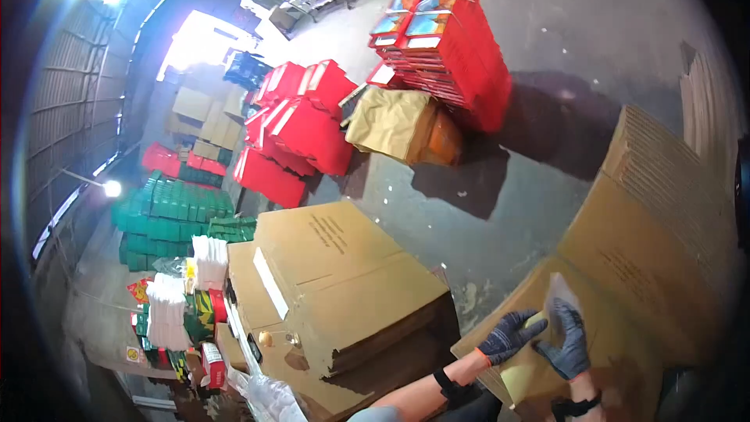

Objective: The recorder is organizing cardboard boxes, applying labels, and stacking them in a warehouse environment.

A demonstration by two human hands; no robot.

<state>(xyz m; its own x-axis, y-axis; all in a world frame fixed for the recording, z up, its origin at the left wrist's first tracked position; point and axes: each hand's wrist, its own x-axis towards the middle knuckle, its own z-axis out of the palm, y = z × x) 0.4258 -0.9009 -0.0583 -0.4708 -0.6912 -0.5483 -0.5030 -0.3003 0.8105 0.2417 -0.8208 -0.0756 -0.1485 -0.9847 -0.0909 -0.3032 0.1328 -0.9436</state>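
Observation:
Both my hands wear dark grey gloves with orange cuffs and are over a large brown cardboard sheet (pixel 594 281) at the lower right. My left hand (pixel 509 337) has its fingers bent together at a small pale yellow edge; what it grips is partly hidden. Close beside it, my right hand (pixel 569 344) is closed against a thin, translucent whitish sheet (pixel 561 287) that sticks up past the fingertips. Below the hands a pale yellow sheet (pixel 517 384) lies on the cardboard.
A large carton stack (pixel 344 266) stands left of my arms, with clear plastic film (pixel 273 398) at its near end. Red bundles (pixel 308 137), a tall red stack (pixel 469 55), a brown-wrapped pile (pixel 391 121), green bundles (pixel 168 215) and white stacks (pixel 166 312) stand beyond.

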